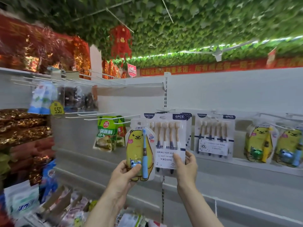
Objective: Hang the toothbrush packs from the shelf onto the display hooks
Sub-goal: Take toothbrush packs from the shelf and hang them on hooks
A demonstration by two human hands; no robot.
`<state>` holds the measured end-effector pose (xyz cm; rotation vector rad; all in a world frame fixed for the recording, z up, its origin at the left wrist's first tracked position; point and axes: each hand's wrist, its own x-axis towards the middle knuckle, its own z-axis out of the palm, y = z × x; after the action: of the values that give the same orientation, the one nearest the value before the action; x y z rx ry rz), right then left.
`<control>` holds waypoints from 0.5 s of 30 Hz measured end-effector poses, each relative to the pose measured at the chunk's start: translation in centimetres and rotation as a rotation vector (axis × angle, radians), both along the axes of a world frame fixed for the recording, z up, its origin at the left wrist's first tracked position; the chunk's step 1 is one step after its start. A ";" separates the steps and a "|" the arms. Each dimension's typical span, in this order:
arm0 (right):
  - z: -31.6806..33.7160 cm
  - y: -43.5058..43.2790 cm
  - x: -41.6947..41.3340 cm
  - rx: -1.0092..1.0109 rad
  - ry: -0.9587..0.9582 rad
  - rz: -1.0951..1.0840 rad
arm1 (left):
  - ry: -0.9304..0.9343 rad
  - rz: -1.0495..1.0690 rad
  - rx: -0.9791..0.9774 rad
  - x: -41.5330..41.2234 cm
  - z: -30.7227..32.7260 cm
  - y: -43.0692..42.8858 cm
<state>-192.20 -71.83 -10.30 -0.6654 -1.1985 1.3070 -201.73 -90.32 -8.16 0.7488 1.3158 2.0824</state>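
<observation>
At the centre of the frame we see a bear pack (140,149): a clear blister on a yellow cartoon-bear card, with one blue toothbrush upright in it and a small blue toy at its foot. Our left hand (124,171) grips its lower part and holds it upright, overlapping the left edge of the six-pack (170,140). That six-pack, a white card with navy trim and six brushes heads up, fronts a hanging stack. Our right hand (186,166) pinches its lower right corner. To its right hangs a second six-pack (214,136), and at far right two more bear packs (259,143). Bare white wire hooks (98,114) jut out at centre left.
</observation>
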 end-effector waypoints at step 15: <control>0.1 3.3 -1.9 -0.057 -0.076 -0.142 | -0.045 -0.147 -0.034 -3.8 -1.5 1.0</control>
<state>-194.09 -68.51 -10.15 -0.8333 -1.1566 1.2096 -205.57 -89.37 -9.61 0.7560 1.2311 1.9454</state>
